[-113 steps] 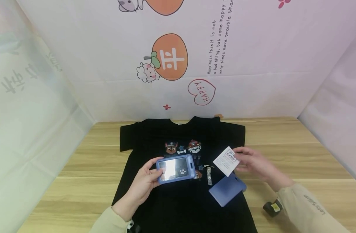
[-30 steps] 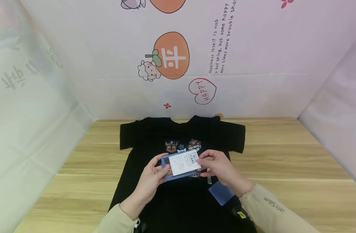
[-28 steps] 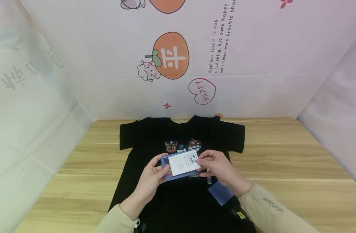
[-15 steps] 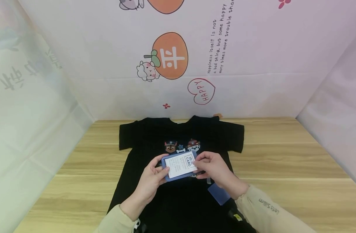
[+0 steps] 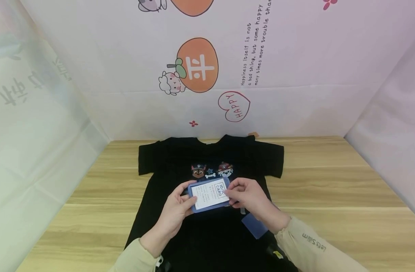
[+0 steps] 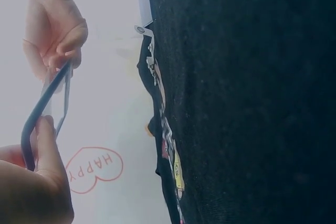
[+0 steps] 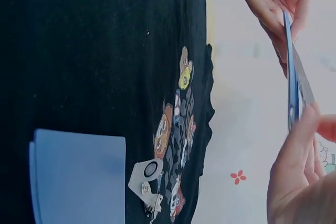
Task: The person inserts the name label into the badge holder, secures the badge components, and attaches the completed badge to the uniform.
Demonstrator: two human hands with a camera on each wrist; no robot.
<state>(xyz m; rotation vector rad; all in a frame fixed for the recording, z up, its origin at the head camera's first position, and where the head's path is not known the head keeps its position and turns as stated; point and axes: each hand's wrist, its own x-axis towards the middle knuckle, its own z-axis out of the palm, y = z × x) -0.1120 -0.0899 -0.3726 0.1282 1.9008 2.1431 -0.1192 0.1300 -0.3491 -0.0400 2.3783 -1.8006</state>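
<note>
My left hand [image 5: 173, 211] grips the left end of a blue badge holder [image 5: 211, 207], its thumb over the front. A white card [image 5: 207, 194] printed "ID/IC CARD" lies within the holder's frame. At the card's right end, my right hand [image 5: 249, 196] pinches the edge with thumb and fingers. The right wrist view has the card slightly angled away from the holder [image 7: 290, 66]. Both are held above a black T-shirt [image 5: 207, 241]. A blue flat cover [image 5: 255, 226] lies on the shirt below the right hand, which partly hides it.
A badge clip with a clear strap [image 7: 149, 174] lies on the shirt beside the cover, mostly hidden in the head view. Cartoon dog prints [image 5: 198, 171] mark the shirt. Wooden tabletop [image 5: 333, 181] extends on both sides, with white printed cloth [image 5: 289, 105] behind.
The right hand has brought the card from the right over to the holder, then slid it left into the frame. The left hand has stayed nearly in place with the holder.
</note>
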